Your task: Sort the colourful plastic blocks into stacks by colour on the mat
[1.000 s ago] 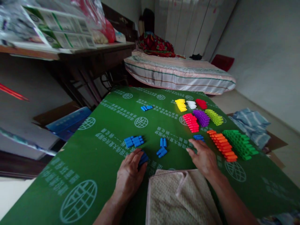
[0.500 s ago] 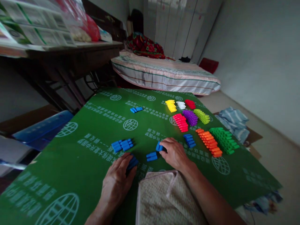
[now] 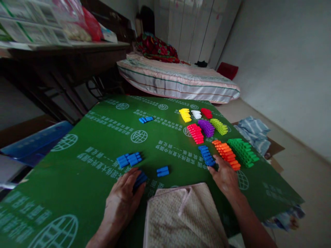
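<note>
My left hand [image 3: 124, 196] is closed around blue pieces [image 3: 140, 179] at the lower middle of the green table [image 3: 103, 137]. Just beyond it lie joined blue blocks [image 3: 129, 159], and to its right a small blue pair [image 3: 162, 171]. My right hand [image 3: 223, 174] pinches the near end of a blue row [image 3: 205, 155]. Around that row stand groups in pink [image 3: 196, 133], purple [image 3: 206, 127], orange [image 3: 226, 154] and green [image 3: 242, 151]. Farther back are yellow [image 3: 185, 115], white [image 3: 196, 114], red [image 3: 206, 113] and lime [image 3: 219, 126] groups.
A beige cloth [image 3: 181, 213] lies at the near edge between my forearms. More blue pieces [image 3: 146, 119] rest farther back. A bed [image 3: 178, 79] stands beyond the table, a dark desk [image 3: 85, 51] at the left, and striped fabric [image 3: 252, 132] off the right edge.
My right hand has moved right, carrying a blue piece from beside the small blue pair to the blue row, which is now longer. My left hand keeps its hold. The view has shifted slightly.
</note>
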Demonstrator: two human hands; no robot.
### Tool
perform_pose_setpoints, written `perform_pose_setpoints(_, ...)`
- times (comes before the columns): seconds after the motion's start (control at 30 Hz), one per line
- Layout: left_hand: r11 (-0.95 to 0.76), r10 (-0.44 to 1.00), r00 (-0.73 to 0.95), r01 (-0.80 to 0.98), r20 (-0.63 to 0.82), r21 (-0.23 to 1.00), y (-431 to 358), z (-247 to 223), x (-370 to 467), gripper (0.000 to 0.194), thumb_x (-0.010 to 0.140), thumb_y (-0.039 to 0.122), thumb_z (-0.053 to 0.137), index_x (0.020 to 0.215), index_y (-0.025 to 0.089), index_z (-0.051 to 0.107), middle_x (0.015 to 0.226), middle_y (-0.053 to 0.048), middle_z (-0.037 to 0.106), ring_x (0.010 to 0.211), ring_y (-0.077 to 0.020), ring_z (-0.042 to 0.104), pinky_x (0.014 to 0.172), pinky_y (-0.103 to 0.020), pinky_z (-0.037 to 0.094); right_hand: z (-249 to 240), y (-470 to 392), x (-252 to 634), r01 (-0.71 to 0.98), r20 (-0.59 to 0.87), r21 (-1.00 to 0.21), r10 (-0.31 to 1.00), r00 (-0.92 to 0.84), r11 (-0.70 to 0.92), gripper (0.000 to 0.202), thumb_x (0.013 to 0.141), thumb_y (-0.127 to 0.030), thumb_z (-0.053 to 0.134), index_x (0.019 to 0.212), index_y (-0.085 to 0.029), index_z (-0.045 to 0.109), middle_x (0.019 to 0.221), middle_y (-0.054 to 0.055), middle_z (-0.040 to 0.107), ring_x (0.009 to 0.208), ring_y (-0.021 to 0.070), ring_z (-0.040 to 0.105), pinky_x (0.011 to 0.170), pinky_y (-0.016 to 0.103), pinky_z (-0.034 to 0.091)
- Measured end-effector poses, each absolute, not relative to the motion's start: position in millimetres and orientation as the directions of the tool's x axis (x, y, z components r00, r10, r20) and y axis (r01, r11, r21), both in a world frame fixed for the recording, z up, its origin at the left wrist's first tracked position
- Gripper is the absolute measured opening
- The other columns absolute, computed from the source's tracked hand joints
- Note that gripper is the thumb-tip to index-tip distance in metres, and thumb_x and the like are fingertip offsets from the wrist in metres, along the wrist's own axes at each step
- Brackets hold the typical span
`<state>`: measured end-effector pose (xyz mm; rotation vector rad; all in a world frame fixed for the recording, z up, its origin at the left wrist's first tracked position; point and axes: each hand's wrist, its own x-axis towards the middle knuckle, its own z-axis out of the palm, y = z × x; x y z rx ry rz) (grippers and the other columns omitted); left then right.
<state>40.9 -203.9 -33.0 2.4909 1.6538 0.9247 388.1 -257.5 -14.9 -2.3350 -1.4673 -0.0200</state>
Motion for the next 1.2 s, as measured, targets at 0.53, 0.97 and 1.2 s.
perform_pose_setpoints(0.53, -0.454, 0.835, 0.279, 0.836, 0.474, 0.308, -211, -30, 44, 0.035, 0.085, 0.038, 0.051, 0.111, 0.016, 0.061, 0.114, -0.011, 0.068, 0.102, -0.0235, 0.065, 0.09, -0.039, 0.055, -14, -265, 387, 0.916, 0.242, -0.152, 0.885, 0.398, -0.37, 0.046, 0.085, -0.037, 0.055, 0.123, -0.011, 0.057, 0.112, 0.017, 0.066, 0.104, 0.0326, 0.06, 0.082, 0.044, 0.05)
perform_pose_setpoints(0.97, -0.429, 0.855, 0.261, 0.841, 0.448, 0.33, -218, -25, 48, 0.032, 0.084, 0.031, 0.052, 0.111, 0.015, 0.061, 0.116, -0.012, 0.067, 0.105, -0.0236, 0.064, 0.089, -0.04, 0.055, 39, -221, 250, 0.81, 0.014, -0.249, 0.839, -0.544, 0.53, 0.046, 0.081, 0.001, 0.041, 0.115, -0.022, 0.061, 0.121, 0.006, 0.061, 0.113, 0.0194, 0.053, 0.089, 0.03, 0.047)
perform_pose_setpoints(1.2, -0.434, 0.852, 0.26, 0.836, 0.455, 0.335, -214, -26, 46, 0.033, 0.085, 0.036, 0.051, 0.11, 0.017, 0.061, 0.115, -0.011, 0.068, 0.104, -0.023, 0.064, 0.089, -0.038, 0.055, 44, -227, 255, 0.961, -0.144, -0.151, 0.957, -0.252, 0.23, 0.015, 0.089, -0.027, 0.055, 0.098, -0.017, 0.062, 0.099, 0.008, 0.062, 0.099, 0.0224, 0.06, 0.079, 0.032, 0.048)
